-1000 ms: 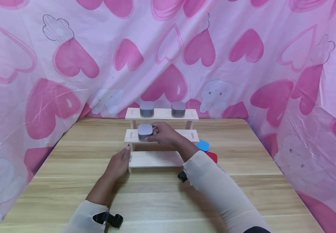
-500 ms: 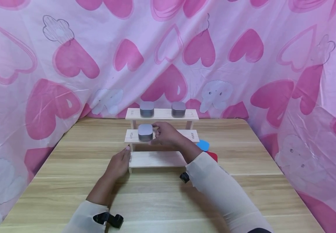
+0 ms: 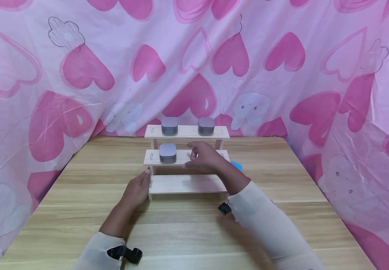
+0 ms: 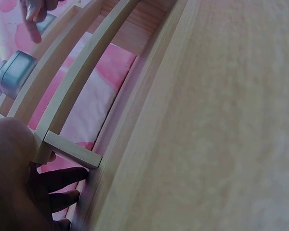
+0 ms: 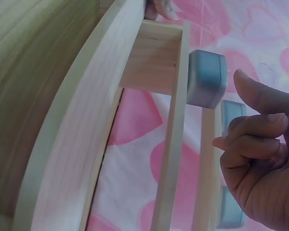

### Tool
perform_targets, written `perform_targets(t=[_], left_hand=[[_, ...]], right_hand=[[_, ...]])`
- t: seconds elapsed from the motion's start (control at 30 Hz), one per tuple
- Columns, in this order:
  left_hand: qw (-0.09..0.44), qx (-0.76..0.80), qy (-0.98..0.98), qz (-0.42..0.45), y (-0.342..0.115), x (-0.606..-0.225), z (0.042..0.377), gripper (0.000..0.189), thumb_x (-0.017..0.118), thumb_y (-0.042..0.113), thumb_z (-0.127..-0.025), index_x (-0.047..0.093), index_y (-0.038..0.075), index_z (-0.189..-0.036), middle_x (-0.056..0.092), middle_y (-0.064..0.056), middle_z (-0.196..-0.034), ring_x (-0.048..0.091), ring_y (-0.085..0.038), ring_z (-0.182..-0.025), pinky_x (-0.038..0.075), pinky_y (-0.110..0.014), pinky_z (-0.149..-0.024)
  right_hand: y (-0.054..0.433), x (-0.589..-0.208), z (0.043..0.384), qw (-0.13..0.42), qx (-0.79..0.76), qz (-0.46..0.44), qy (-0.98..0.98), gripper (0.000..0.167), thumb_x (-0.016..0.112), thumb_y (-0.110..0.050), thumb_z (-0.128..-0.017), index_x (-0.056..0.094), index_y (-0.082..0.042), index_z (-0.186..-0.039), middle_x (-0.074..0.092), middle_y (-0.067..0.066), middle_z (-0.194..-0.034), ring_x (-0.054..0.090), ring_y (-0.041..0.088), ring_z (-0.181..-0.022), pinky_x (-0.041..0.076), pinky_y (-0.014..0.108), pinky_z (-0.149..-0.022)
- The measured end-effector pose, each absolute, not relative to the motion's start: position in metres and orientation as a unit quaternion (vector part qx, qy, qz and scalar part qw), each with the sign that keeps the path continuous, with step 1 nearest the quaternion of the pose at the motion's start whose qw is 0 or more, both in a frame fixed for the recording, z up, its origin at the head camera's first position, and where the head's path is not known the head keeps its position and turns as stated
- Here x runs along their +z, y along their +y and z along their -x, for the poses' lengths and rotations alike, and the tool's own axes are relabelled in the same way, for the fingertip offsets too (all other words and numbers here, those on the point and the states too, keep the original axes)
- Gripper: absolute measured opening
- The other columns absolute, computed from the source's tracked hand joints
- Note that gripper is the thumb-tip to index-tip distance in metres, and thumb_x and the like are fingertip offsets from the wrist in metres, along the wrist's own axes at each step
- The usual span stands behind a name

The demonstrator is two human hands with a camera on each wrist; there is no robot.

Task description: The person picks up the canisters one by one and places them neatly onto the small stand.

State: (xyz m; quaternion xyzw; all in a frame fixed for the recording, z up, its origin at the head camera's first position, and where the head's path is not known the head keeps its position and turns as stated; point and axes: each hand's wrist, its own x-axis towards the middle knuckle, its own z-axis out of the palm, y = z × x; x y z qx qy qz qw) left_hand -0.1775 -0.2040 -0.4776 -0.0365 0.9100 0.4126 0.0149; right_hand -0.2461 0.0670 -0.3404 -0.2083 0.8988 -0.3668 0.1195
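Note:
A three-step light wooden rack (image 3: 181, 183) stands on the table. On its middle step sits a small grey box with rounded corners (image 3: 168, 153), near the left end. My right hand (image 3: 205, 157) is just right of this box, apart from it and holding nothing. The right wrist view shows that hand's thumb (image 5: 262, 94) extended and its other fingers bent. My left hand (image 3: 137, 189) touches the rack's left end. In the left wrist view, its straight fingers (image 4: 65, 179) lie beside the rack's leg. Two similar grey boxes, left (image 3: 169, 126) and right (image 3: 206, 126), stand on the top step.
To the right of the rack, a flat blue piece (image 3: 236, 165) shows behind my right forearm. A sliver of red (image 3: 248, 179) shows there too, mostly hidden by that arm. Beyond the wooden table (image 3: 177, 232) hangs a pink heart-patterned cloth (image 3: 282, 93).
My right hand has let go of the grey box on the middle step and moved right, away from it. The box stays where it was. My left hand has not moved.

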Motion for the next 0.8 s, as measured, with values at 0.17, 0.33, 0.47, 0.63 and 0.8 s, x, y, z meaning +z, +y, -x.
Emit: perform_targets(t=[0.17,0.33,0.47,0.63,0.8], left_hand=[[0.014,0.413,0.910,0.037,-0.204,-0.478,0.179,0.093,0.010,0.070,-0.112,0.037,0.001,-0.168,0.046,-0.034,-0.166,0.038,-0.058,-0.156,0.032,-0.071,-0.129],[0.015,0.409,0.912,0.036,-0.203,-0.475,0.177,0.094,0.009,0.070,-0.112,0.038,0.000,-0.168,0.045,-0.034,-0.165,0.038,-0.059,-0.156,0.031,-0.073,-0.128],[0.041,0.408,0.911,0.045,-0.204,-0.473,0.177,0.087,0.008,0.064,-0.115,0.030,0.001,-0.171,0.039,-0.031,-0.171,0.032,-0.055,-0.161,0.025,-0.068,-0.133],[0.050,0.402,0.913,0.050,-0.201,-0.470,0.177,0.083,0.008,0.060,-0.116,0.029,0.002,-0.171,0.041,-0.030,-0.171,0.033,-0.053,-0.162,0.026,-0.067,-0.134],[0.042,0.402,0.913,0.048,-0.201,-0.472,0.178,0.082,0.009,0.059,-0.117,0.031,0.001,-0.171,0.043,-0.030,-0.169,0.034,-0.053,-0.161,0.028,-0.067,-0.133]], right_hand=[[0.085,-0.341,0.239,0.114,-0.381,0.206,0.894,0.071,0.093,-0.018,-0.087,0.062,0.003,-0.148,0.056,0.001,-0.076,0.051,0.014,-0.073,0.047,0.027,-0.069],[0.106,-0.342,0.232,0.125,-0.428,0.181,0.877,0.077,0.092,-0.014,-0.088,0.057,0.000,-0.156,0.057,0.004,-0.080,0.050,0.017,-0.067,0.045,0.027,-0.058],[0.121,-0.342,0.229,0.125,-0.435,0.168,0.876,0.079,0.092,-0.016,-0.089,0.056,-0.004,-0.158,0.057,0.006,-0.082,0.051,0.018,-0.067,0.048,0.027,-0.057],[0.139,-0.342,0.223,0.117,-0.443,0.157,0.875,0.078,0.091,-0.018,-0.090,0.056,-0.005,-0.158,0.059,0.007,-0.086,0.051,0.019,-0.067,0.048,0.028,-0.057],[0.160,-0.344,0.219,0.091,-0.433,0.143,0.885,0.078,0.091,-0.022,-0.091,0.056,-0.008,-0.159,0.061,0.009,-0.091,0.054,0.022,-0.073,0.049,0.028,-0.058]])
